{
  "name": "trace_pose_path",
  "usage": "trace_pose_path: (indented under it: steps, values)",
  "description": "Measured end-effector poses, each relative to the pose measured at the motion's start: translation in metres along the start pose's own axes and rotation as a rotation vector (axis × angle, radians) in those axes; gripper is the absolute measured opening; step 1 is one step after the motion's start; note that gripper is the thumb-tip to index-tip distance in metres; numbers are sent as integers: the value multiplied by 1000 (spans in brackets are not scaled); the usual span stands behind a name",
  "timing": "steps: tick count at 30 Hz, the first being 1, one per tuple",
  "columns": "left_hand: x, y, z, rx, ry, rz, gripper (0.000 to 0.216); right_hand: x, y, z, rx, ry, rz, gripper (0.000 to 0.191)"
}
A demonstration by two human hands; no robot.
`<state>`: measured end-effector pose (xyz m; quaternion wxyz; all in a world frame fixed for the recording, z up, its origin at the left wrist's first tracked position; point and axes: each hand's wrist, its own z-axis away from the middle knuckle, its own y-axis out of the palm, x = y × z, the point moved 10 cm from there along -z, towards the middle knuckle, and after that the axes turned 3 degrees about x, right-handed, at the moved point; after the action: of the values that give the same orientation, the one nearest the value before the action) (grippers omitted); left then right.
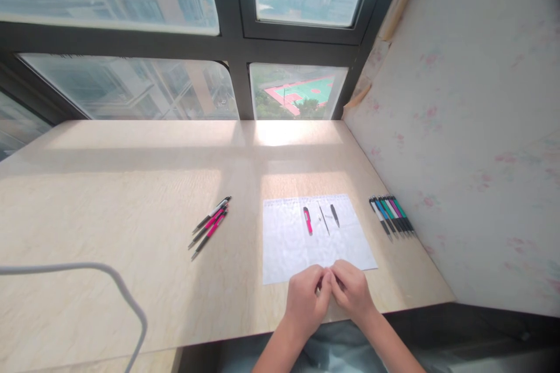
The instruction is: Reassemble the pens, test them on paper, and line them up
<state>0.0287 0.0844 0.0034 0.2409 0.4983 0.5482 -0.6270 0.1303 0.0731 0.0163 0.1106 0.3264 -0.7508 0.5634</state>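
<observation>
Head cam: left hand [305, 298] and right hand [351, 289] meeting fingertip to fingertip at near edge of white paper sheet [286, 245], both curling closed around something small and dark between them, too hidden to tell what. Just beyond hands, pink pen part [308, 220], thin refill [324, 220] and dark pen part [335, 215] lying on sheet. Off to right, row of assembled pens [392, 216] sitting near wall. Off to left, pink-and-black pens [210, 227] resting on desk [131, 198].
</observation>
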Motion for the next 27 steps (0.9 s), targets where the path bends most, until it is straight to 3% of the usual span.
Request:
trace_pose_path:
  steps: [8,17,22,27]
  values:
    - [3,0,1,-31,-29,-2,26,-3,-1,1,-15,20,-99,32]
    - [4,-7,0,-79,-83,-80,29,-22,-13,3,-121,201,-193,36]
    - [7,-12,-1,-122,-116,-71,29,-22,-15,2,-126,197,-176,37]
    - [2,-7,-2,-67,-77,-100,29,-20,-12,3,-126,161,-176,36]
